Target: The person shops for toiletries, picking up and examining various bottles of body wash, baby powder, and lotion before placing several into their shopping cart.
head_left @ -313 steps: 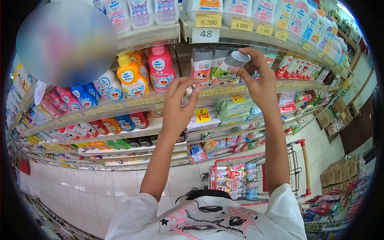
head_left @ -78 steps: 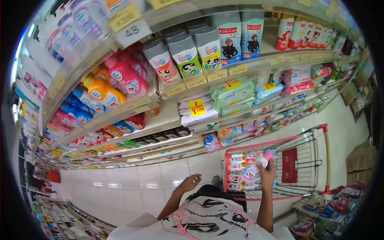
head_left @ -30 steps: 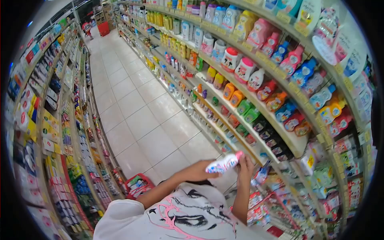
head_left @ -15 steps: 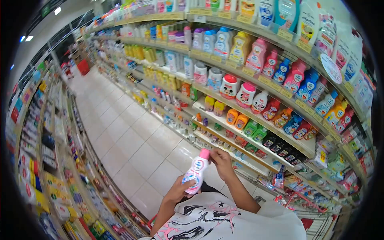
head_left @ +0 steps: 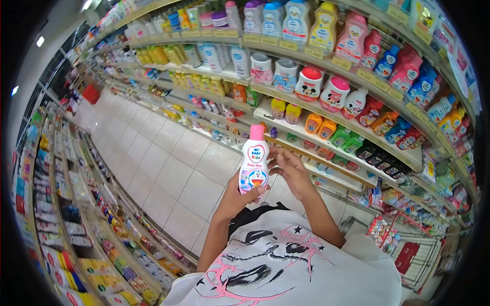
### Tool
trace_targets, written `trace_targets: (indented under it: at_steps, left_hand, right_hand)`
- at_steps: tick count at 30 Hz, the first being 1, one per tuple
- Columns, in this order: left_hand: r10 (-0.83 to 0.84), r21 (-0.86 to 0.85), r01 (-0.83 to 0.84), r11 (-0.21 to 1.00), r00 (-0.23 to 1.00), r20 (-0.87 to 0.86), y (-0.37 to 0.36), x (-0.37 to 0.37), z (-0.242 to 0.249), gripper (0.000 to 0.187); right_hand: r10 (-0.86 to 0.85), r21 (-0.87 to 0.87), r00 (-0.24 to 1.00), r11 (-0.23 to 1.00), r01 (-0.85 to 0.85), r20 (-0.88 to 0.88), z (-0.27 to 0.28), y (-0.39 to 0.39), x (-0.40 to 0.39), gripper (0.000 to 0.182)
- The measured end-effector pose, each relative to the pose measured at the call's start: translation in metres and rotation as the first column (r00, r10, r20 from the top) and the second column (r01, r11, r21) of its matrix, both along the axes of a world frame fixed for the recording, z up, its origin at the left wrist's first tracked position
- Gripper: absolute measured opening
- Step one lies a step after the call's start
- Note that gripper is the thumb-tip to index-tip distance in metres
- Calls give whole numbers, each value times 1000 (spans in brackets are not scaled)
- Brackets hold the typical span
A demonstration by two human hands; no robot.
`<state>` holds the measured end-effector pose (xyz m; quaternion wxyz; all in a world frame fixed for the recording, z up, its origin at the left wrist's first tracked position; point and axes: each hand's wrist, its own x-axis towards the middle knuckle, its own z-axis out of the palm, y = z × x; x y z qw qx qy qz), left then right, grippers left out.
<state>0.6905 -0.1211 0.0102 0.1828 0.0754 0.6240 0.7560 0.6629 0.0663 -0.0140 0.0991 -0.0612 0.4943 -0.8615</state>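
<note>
A white body wash bottle (head_left: 254, 166) with a pink cap stands upright in front of me, its label with a blue cartoon character and "My Baby Kids" facing me. My left hand (head_left: 242, 193) is wrapped round its lower part, with the thumb across the front. To the right of the bottle is my right hand (head_left: 291, 171), fingers loosely curled and apart, the fingertips right at the bottle's side and holding nothing.
Shelves (head_left: 286, 43) of bottles and price tags line the right side. A lower shelf (head_left: 76, 204) of packets runs along the left. Between them a tiled aisle (head_left: 173, 163) leads away. A shopping cart (head_left: 408, 250) stands at the lower right.
My left hand has raised the bottle and turned it from a tilt to upright, label towards me. My right hand has moved from beside the cap to beside the bottle's body, fingers opening.
</note>
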Motion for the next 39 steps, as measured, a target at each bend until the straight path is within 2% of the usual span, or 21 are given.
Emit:
trace_targets:
  at_steps: [4,5,7,11,13,14,15,17,18,19,21,23,24,25,26,28,30,33,35,37,39]
  left_hand:
    - [-97,-59,93,994,993,-63,5,-6,-7,45]
    - [-128,-35,128,991,992,-21,6,-6,-11,44]
    - [-205,-31,206,978,978,31,5,-7,-26,42]
    - [-397,34,396,918,911,112,16,-5,-41,38]
    - [-507,-21,512,859,855,114,28,0,-46,35]
    - [-564,-31,570,821,818,114,34,6,-43,36]
    - [-617,-41,624,780,778,114,40,11,-40,38]
    - [-705,-5,711,703,698,128,47,22,-38,46]
    - [-747,-65,751,657,660,79,50,26,-41,48]
    - [-785,-128,781,611,619,29,55,29,-42,50]
    - [-778,-150,766,625,626,-48,66,38,-47,52]
    - [-769,-184,748,638,629,-111,75,45,-49,55]
    - [-743,-76,739,669,664,-83,83,45,-46,57]
    - [-715,33,717,696,697,-56,95,43,-41,59]
    - [-723,-107,715,691,677,-139,103,38,-30,57]
    - [-735,-191,710,678,658,-162,116,26,-24,56]
    - [-755,-274,705,654,631,-179,132,15,-27,50]
    - [-738,-325,670,667,656,-162,160,14,-46,46]
    - [-728,-371,636,677,654,-207,179,18,-59,41]
    - [-702,-285,654,701,703,-113,196,26,-77,40]
    - [-666,-287,626,725,743,-62,211,38,-89,39]
  right_hand:
    - [-103,110,993,988,110,-63,-22,-9,11,34]
    - [-158,163,985,972,169,-76,-20,-11,17,34]
    - [-185,101,980,976,192,-70,-31,-10,24,29]
    - [-339,136,935,926,352,-106,-18,-2,65,27]
    - [-440,329,891,829,452,-114,-17,8,91,32]
    - [-490,363,865,790,494,-110,-21,13,105,42]
    - [-510,358,851,777,518,-124,-22,15,116,42]
    - [-678,276,720,671,688,-146,-25,19,141,50]
    - [-672,286,726,673,682,-149,-28,27,150,60]
    - [-673,297,725,668,682,-150,-24,39,162,60]
    - [-546,550,834,672,496,-84,9,61,179,59]
    - [-508,730,827,468,498,-239,48,83,189,57]
    - [-474,806,829,341,484,-297,74,98,192,56]
    - [-495,815,770,189,548,-403,98,112,195,54]
    - [-492,799,705,32,601,-510,120,129,194,53]
    - [-378,647,547,-225,728,-747,160,174,183,45]
    - [-270,491,417,-340,802,-868,190,231,162,43]
    - [-225,447,389,-355,821,-893,231,290,134,43]
    - [-114,381,373,-464,800,-921,245,328,114,48]
    - [-90,383,384,-432,817,-919,248,359,95,48]
    - [-165,471,442,-266,841,-882,246,378,81,46]
